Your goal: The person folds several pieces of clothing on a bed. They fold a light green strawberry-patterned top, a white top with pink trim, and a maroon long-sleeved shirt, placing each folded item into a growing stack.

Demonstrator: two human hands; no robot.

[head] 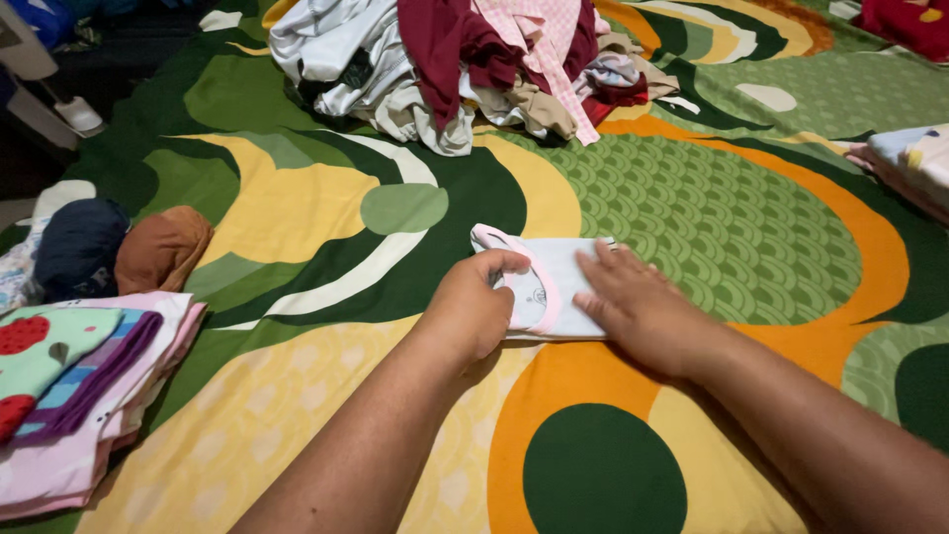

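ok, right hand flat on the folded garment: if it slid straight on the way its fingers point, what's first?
Past the folded pale-blue garment with pink trim under the right hand, only bare green patterned bedspread, then probably the heap of unfolded clothes. Depth is unclear.

We see a small folded garment (pixel 554 287) on the bedspread (pixel 297 396), our left hand (pixel 470 311) on its left end, right hand (pixel 638 307) flat on its right. Behind lies a clothes heap (pixel 465 64); far left, a folded stack (pixel 79 396).
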